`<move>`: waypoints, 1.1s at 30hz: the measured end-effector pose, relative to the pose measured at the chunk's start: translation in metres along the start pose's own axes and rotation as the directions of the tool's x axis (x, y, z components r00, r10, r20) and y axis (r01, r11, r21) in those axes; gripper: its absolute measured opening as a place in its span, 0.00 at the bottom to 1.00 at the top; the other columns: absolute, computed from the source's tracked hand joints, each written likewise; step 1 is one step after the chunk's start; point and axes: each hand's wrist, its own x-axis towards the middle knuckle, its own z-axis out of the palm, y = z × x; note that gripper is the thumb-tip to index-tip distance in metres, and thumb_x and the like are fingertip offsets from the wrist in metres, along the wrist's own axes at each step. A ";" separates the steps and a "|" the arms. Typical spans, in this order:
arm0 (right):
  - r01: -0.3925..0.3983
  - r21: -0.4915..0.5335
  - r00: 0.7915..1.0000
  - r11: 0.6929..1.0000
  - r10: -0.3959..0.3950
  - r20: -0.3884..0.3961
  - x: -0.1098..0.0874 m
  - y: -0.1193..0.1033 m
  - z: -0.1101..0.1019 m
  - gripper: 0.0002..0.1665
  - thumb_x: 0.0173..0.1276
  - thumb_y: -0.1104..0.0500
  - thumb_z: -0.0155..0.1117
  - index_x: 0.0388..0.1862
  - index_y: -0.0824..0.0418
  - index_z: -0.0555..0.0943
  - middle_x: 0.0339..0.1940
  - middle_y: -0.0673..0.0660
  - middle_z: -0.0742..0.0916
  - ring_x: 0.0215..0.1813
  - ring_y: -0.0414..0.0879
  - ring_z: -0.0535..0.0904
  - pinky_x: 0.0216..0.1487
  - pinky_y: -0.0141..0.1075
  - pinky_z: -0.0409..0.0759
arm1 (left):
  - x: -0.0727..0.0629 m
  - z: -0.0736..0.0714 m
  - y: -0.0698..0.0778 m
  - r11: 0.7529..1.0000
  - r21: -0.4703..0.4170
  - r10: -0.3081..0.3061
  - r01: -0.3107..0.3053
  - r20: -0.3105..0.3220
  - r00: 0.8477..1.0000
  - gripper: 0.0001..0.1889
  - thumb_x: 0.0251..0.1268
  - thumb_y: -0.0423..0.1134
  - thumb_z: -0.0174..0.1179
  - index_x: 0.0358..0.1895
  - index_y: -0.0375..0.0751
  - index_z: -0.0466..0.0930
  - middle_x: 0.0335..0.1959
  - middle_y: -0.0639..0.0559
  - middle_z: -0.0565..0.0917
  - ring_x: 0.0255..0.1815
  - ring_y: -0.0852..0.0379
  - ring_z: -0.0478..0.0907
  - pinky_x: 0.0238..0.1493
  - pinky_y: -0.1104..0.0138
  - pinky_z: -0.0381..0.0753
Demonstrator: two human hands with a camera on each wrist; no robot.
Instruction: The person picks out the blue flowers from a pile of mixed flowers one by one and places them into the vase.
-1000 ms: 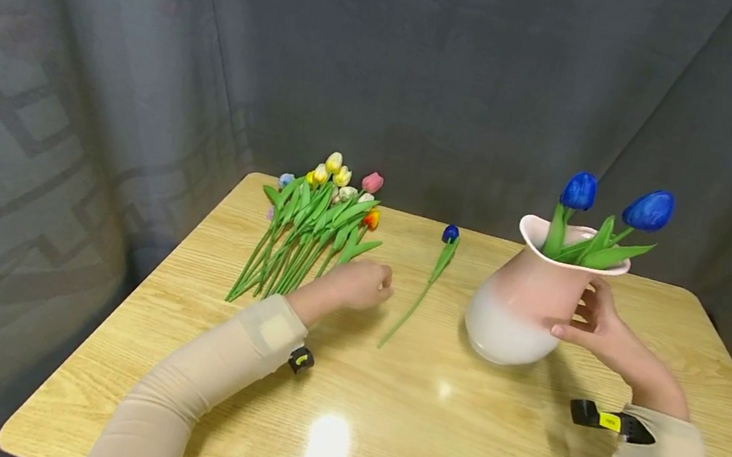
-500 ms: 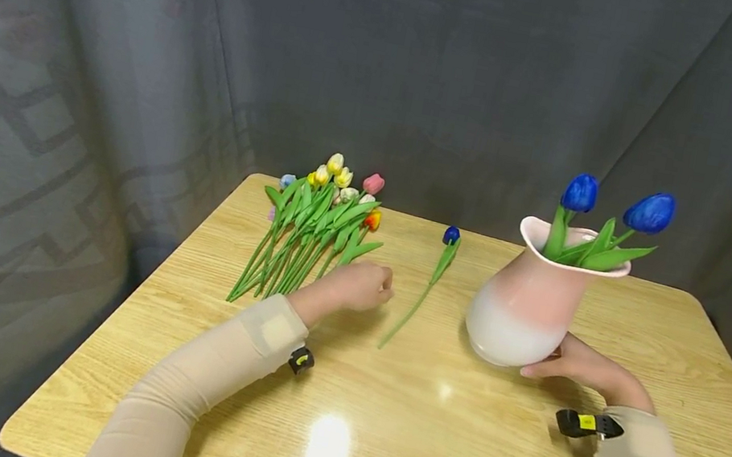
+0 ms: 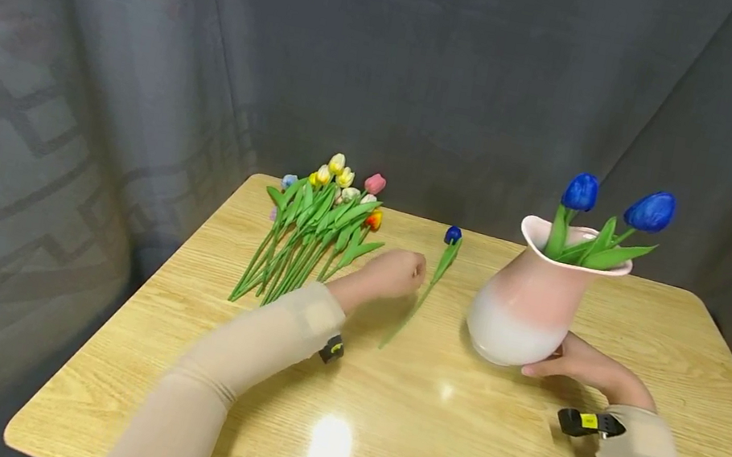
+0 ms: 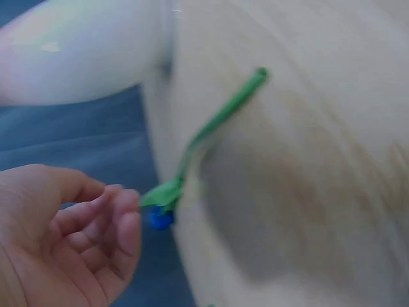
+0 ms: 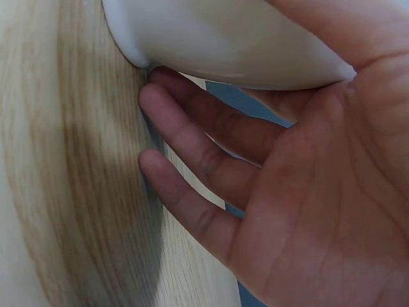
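A single blue tulip lies on the table, its flower towards the back. My left hand hovers just left of its stem. Seen from the left wrist, that hand has loosely bent fingers with nothing visible between them, and the tulip's blue flower shows beyond the fingertips. A pink and white vase stands to the right, holding two blue tulips. Low on its right side, my right hand holds the vase between thumb and fingers. In the right wrist view, the fingers reach along the vase's base.
Several tulips in yellow, white, pink, orange and light blue form a bunch at the left of the wooden table. A grey curtain hangs behind the table. Black straps circle both wrists.
My right hand has slid from the vase's upper side down to its base. In the last half second my left hand has moved right, closer to the lying blue tulip.
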 end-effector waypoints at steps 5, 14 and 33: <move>0.005 0.023 1.000 1.000 -0.005 0.006 -0.001 -0.001 -0.001 0.47 0.58 0.61 0.72 0.71 0.64 0.57 0.65 0.63 0.72 0.56 0.26 0.70 0.54 0.26 0.71 | 0.015 0.030 0.004 0.996 0.064 -0.056 0.055 0.020 0.998 0.07 0.71 0.38 0.50 0.40 0.41 0.77 0.28 0.52 0.77 0.27 0.58 0.73 0.28 0.69 0.74; 0.023 0.046 1.000 0.999 -0.023 0.007 -0.001 -0.001 0.000 0.47 0.58 0.62 0.72 0.71 0.63 0.56 0.64 0.61 0.72 0.56 0.27 0.70 0.53 0.25 0.72 | 0.021 0.055 0.017 0.963 0.184 -0.209 0.196 0.052 0.977 0.14 0.74 0.42 0.50 0.55 0.39 0.75 0.33 0.50 0.80 0.25 0.58 0.76 0.20 0.68 0.76; 0.033 0.013 0.999 0.999 -0.033 -0.004 0.000 0.002 0.001 0.47 0.58 0.61 0.72 0.71 0.64 0.56 0.64 0.62 0.73 0.56 0.28 0.70 0.53 0.26 0.72 | -0.021 -0.011 0.004 0.977 -0.210 -0.087 0.036 -0.239 0.967 0.06 0.76 0.39 0.49 0.41 0.41 0.71 0.30 0.51 0.80 0.22 0.61 0.72 0.20 0.73 0.69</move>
